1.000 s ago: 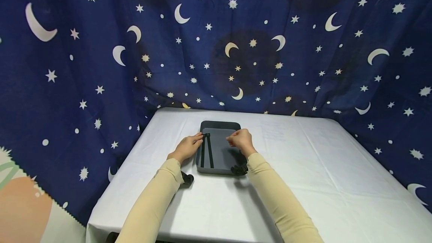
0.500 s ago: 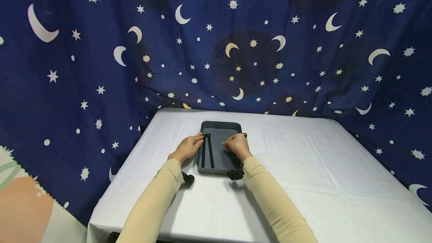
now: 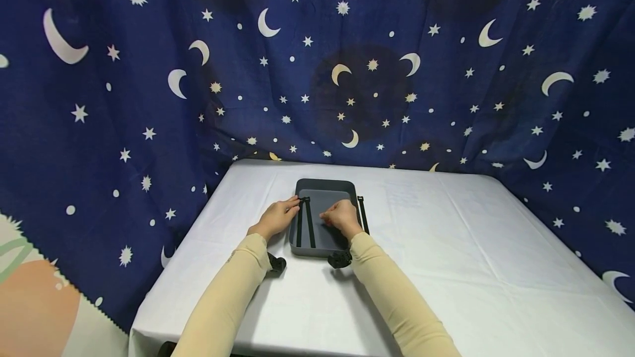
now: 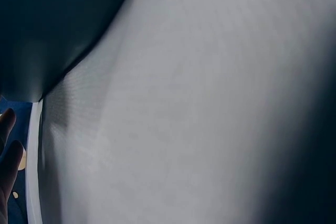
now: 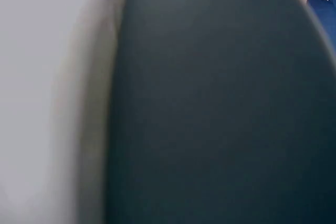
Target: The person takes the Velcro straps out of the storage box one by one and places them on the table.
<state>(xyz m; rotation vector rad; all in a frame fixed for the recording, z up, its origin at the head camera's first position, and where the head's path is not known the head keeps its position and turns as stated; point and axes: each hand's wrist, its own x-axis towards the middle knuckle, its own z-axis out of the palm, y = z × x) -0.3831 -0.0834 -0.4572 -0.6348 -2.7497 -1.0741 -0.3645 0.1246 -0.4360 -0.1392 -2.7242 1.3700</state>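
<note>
Left hand [image 3: 274, 218] extended; right hand [image 3: 342, 216] curled, grip unclear — only the head view shows black strips [image 3: 311, 226].

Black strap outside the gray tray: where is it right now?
In the head view, the black strap is just right of centre, running alongside the outer right side of the gray tray, next to the right hand.
</note>
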